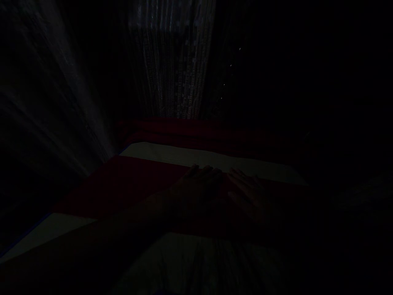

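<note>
In very dim light a dark red cloth (132,176) lies flat as a band across a pale board or table surface (184,155). My left hand (196,186) rests palm down on the red cloth, fingers stretched out to its far edge. Close to its right, my right hand (248,188) also lies flat there with its fingers spread. Neither hand appears to hold anything. The right wrist and forearm fade into the dark.
Behind the pale surface runs a fold of dark red fabric (190,129). Patterned hanging fabric or curtain (175,61) stands at the back, and greyish drapery (82,110) at the left. The right side is too dark to make out.
</note>
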`<state>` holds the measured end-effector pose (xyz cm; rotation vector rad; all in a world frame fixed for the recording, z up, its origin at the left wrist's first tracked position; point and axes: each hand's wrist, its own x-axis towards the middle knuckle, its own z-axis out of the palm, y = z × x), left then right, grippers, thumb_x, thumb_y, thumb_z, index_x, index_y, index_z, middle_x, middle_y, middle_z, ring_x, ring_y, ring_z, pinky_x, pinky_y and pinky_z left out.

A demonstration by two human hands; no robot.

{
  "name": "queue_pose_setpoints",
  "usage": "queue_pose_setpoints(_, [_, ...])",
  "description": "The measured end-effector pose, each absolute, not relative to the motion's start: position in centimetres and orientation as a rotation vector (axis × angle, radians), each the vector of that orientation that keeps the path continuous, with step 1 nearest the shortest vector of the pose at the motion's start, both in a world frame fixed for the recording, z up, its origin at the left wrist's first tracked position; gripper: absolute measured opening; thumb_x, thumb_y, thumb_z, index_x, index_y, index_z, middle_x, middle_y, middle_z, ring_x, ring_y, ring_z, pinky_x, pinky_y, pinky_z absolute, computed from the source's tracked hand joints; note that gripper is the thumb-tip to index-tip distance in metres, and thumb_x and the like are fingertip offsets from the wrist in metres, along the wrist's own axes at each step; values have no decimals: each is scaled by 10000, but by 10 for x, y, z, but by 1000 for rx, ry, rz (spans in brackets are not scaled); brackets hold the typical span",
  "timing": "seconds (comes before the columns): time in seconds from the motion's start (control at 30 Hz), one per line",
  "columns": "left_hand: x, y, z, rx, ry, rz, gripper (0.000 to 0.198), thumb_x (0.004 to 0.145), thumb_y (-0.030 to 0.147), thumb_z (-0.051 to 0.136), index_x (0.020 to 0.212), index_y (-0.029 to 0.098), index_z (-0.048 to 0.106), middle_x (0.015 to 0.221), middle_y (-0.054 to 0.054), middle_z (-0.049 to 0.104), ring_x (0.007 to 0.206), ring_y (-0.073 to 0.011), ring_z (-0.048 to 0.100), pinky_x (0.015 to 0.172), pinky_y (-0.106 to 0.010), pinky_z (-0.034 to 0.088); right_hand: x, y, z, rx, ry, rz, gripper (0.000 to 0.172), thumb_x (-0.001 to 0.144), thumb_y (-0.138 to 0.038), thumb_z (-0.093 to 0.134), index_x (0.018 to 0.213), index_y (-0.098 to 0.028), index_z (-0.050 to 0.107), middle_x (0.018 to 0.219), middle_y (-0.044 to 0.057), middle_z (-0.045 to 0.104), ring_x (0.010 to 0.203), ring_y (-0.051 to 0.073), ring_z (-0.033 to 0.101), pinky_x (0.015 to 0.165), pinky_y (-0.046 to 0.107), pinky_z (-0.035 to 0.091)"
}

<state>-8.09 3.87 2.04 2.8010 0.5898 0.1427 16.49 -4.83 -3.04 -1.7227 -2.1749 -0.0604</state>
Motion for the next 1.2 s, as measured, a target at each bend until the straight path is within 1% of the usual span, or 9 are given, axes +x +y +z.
queue_pose_setpoints(0.1, [-82,38,20,2823,547,180,749,1050,628,332,1635,174,220,1699,-51,143,1595,-295,83,1297,-589,58,165,-47,-30,-1736,-2138,-55,650,1078,-635,211,1585,-250,346,1631,10,276,1534,219,264,1259,651,189])
queue_pose_setpoints(0.27, [-81,40,18,2819,487,203,747,1055,611,326,1629,140,245,1692,-86,181,1590,-287,123,1306,-541,88,165,-47,-31,-1725,-2156,-35,650,1082,-619,215,1583,-228,353,1628,29,284,1532,228,269,1260,653,168])
queue_pose_setpoints(0.4, [-81,42,16,2816,494,231,767,1045,643,318,1623,142,263,1688,-86,201,1586,-292,144,1302,-559,116,166,-47,-33,-1698,-2131,-70,649,1080,-627,221,1581,-237,359,1620,33,302,1525,231,287,1250,652,203])
queue_pose_setpoints(0.53, [-81,42,15,2822,484,242,773,1045,647,303,1625,140,253,1689,-89,197,1587,-295,138,1304,-560,108,166,-47,-34,-1703,-2153,-62,725,1066,-673,163,1558,-201,411,1604,46,332,1514,240,312,1247,653,225])
queue_pose_setpoints(0.7, [-79,42,15,2830,495,188,760,1052,629,303,1629,138,238,1692,-88,179,1587,-296,132,1306,-547,104,162,-48,-23,-1780,-2161,130,880,1016,-746,82,1565,-148,421,1613,80,293,1533,265,267,1268,656,168])
queue_pose_setpoints(0.8, [-80,43,15,2835,478,216,763,1051,637,292,1630,143,238,1693,-84,173,1589,-289,128,1306,-546,93,161,-49,-20,-1809,-2136,149,816,1030,-710,122,1579,-175,403,1623,57,275,1540,242,251,1282,638,144])
queue_pose_setpoints(0.93, [-81,41,18,2820,495,160,765,1052,626,322,1634,141,216,1694,-78,152,1592,-276,109,1311,-524,72,161,-49,-22,-1829,-2129,154,805,1027,-722,144,1593,-197,373,1632,29,258,1548,226,231,1288,630,138])
queue_pose_setpoints(1.07, [-81,40,19,2802,525,149,766,1050,631,327,1633,145,225,1694,-72,148,1593,-282,103,1310,-534,79,160,-48,-24,-1792,-2115,18,713,1046,-689,207,1599,-265,357,1640,-5,246,1549,208,226,1288,615,167])
queue_pose_setpoints(1.2, [-81,40,18,2788,496,225,751,1050,641,292,1634,171,242,1699,-61,142,1595,-275,96,1311,-535,67,157,-48,-23,-1798,-2161,26,764,1037,-714,188,1590,-226,385,1636,16,250,1546,241,231,1270,642,180])
